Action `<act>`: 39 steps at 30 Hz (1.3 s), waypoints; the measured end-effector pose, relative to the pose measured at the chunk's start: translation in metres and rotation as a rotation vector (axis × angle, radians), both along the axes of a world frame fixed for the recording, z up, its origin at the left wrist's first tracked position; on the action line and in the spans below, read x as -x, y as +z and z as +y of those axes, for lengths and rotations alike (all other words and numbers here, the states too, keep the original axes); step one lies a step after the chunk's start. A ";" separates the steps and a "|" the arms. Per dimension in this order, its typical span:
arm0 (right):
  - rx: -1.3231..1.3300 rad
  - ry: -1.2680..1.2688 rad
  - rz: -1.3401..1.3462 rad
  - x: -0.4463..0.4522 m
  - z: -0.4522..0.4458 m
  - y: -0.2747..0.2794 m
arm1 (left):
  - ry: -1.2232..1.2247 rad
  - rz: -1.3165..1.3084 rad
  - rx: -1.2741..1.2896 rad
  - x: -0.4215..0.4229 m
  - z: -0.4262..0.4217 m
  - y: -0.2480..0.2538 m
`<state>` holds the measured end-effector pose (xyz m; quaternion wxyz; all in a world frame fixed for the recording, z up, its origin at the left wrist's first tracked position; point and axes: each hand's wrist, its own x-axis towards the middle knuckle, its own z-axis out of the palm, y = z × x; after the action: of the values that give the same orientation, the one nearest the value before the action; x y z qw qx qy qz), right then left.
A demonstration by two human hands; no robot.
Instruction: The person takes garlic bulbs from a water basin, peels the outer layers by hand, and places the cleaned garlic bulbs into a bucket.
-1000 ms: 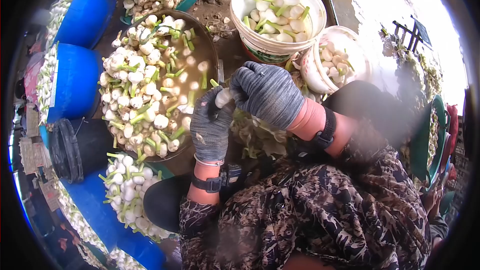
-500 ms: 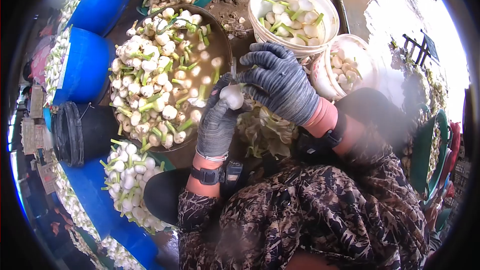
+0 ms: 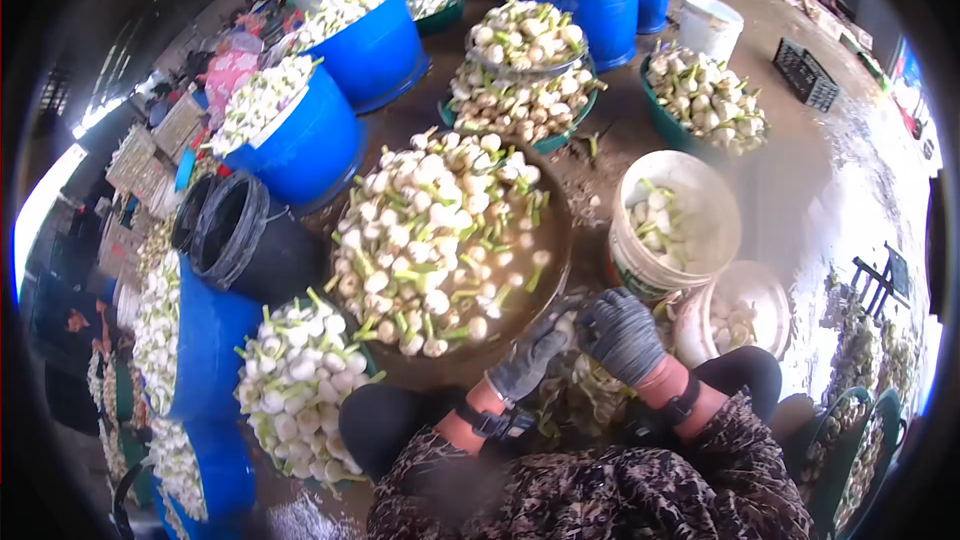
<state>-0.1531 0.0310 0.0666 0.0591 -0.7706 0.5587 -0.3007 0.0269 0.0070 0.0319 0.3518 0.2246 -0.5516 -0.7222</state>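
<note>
My left hand [image 3: 533, 358], in a grey striped glove, is closed around a small white garlic bulb [image 3: 566, 324], mostly hidden by the fingers. Against it my right hand [image 3: 622, 336], gloved the same way, is curled shut; what its fingers grip is hidden. In front of both hands stands a wide basin [image 3: 563, 265] of brown water, heaped with garlic bulbs [image 3: 420, 225] with short green stems. A white bucket [image 3: 632, 255] with smooth white bulbs is just beyond my right hand. Pale leafy peelings [image 3: 590, 395] lie below my hands.
Beside the first bucket is a second white bucket [image 3: 778, 325] with bulbs. Bulbs are heaped at my left knee [image 3: 300, 390]. Blue tubs [image 3: 310, 145], a black bucket [image 3: 265, 250] and green basins [image 3: 668, 125] surround the workspace. A black crate [image 3: 806, 75] lies on the wet floor.
The view has tilted up, showing more of the floor and tubs ahead. My hands have drawn together; the right fingers, spread before, are now curled in, and the bulb is more covered.
</note>
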 end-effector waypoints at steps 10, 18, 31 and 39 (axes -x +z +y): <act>-0.012 0.072 -0.155 -0.009 0.014 0.009 | 0.122 -0.193 0.159 -0.006 0.001 -0.053; -0.137 0.072 -0.153 -0.004 0.027 -0.012 | 0.187 -0.194 -0.125 0.014 0.007 -0.056; -0.347 0.126 -0.477 -0.008 0.030 -0.038 | 0.265 -0.407 -0.290 0.001 -0.006 -0.041; -0.487 -0.005 -0.773 -0.002 0.024 -0.042 | 0.304 0.342 -0.563 -0.004 -0.017 -0.046</act>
<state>-0.1506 0.0555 0.0241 0.4420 -0.5642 0.5518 -0.4264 0.0314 -0.0097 -0.0145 0.4667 0.2680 -0.2248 -0.8123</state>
